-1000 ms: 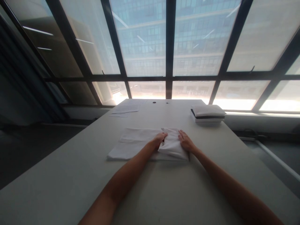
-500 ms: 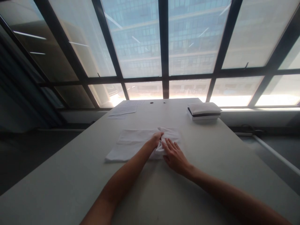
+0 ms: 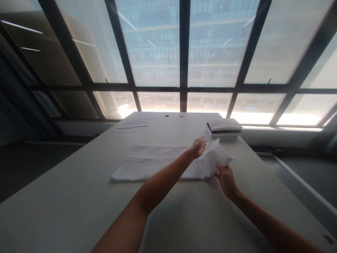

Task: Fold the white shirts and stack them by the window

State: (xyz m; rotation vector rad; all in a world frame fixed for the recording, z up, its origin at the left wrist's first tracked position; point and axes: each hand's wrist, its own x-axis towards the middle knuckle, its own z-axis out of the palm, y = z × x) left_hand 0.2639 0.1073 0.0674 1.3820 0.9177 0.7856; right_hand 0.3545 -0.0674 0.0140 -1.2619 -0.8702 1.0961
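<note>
A white folded cloth (image 3: pixel 152 161) lies lengthwise across the middle of the white table (image 3: pixel 92 196). Its right end is lifted off the surface and bulges up, with a pointed corner sticking out to the right. My right hand (image 3: pixel 226 178) pinches the near edge of that raised end between thumb and fingers. At the far side of the cloth is my left hand (image 3: pixel 199 147), its fingers apart and slightly bent next to the raised part. Whether those fingers touch the fabric is hard to see.
A stack of folded white and dark fabric (image 3: pixel 224 127) stands at the back right of the table. Sheets of paper (image 3: pixel 134 121) lie at the back left. Large windows (image 3: pixel 158 45) rise behind the table, and a dark curtain (image 3: pixel 21 102) hangs at the left.
The cloth's right end, bunched before under both hands, is now spread out to the right and lifted. Both hands have moved right; the right one has gone from lying flat to pinching the edge.
</note>
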